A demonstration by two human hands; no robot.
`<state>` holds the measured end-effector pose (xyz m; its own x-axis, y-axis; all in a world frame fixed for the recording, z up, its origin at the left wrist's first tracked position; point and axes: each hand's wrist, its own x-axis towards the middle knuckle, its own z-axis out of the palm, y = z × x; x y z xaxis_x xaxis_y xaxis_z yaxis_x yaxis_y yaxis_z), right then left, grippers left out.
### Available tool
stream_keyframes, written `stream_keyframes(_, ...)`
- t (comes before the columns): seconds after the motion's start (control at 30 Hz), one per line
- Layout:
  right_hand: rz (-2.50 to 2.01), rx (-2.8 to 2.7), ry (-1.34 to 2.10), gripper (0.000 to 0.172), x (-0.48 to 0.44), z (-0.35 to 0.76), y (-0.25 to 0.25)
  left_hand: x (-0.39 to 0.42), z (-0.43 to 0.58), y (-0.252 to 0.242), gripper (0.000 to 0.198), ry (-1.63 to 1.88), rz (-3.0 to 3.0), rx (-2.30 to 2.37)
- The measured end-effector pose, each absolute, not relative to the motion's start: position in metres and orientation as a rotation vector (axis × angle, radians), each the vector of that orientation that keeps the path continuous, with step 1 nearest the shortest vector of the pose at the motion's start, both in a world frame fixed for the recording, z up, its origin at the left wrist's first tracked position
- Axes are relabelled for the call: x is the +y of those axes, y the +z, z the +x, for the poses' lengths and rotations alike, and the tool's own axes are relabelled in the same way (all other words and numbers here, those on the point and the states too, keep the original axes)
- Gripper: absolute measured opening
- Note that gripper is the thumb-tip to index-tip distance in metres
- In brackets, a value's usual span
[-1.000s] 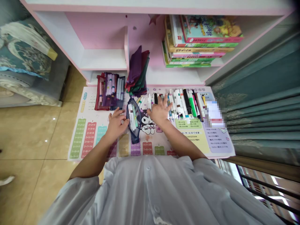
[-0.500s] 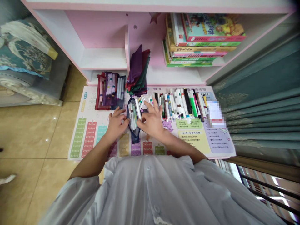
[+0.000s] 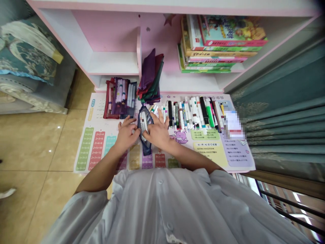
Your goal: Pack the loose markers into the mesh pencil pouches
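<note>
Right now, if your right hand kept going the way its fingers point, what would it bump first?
Your right hand points away from you, so it would probably meet the loose marker pens on the printed times-table mat first. They sit right by the fingertips, maybe already touching; I can't quite tell from here.

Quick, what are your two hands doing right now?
Left hand: half open, against the edge of the dark mesh pencil pouch.
Right hand: over the pouch's markers; can't tell if gripping.

Probably a child's room at home: a pink bookshelf, picture books, a times-table mat, rows of marker pens.
</note>
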<state>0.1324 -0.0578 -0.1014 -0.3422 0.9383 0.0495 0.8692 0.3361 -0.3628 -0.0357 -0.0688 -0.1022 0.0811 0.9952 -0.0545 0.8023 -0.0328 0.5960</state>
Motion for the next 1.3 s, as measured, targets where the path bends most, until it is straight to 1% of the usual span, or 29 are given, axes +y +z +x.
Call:
stream_keyframes(0.43,-1.623,-2.343,0.399,0.025,-0.057,0.134,-0.103,-0.069,-0.036,-0.102,0.023,0.535,1.892,1.766)
stream_keyframes(0.6,-1.699,-2.105,0.232,0.033,-0.045,0.152,-0.101,-0.069,-0.036,-0.103,0.024,0.522,1.888,1.774)
stream_keyframes(0.73,-1.858,-2.024,0.097,0.027,-0.028,0.172,-0.113,-0.069,-0.036,-0.104,0.025,0.534,1.889,1.767)
stream_keyframes(0.83,-1.941,-2.083,0.095,0.023,-0.022,0.179,-0.124,-0.069,-0.036,-0.104,0.024,0.546,1.883,1.769)
stream_keyframes(1.03,-2.005,-2.162,0.092,0.028,-0.021,0.178,-0.127,-0.069,-0.036,-0.104,0.025,0.536,1.879,1.774)
stream_keyframes(1.3,-1.973,-2.207,0.094,0.026,-0.02,0.172,-0.131,-0.069,-0.036,-0.103,0.024,0.53,1.884,1.77)
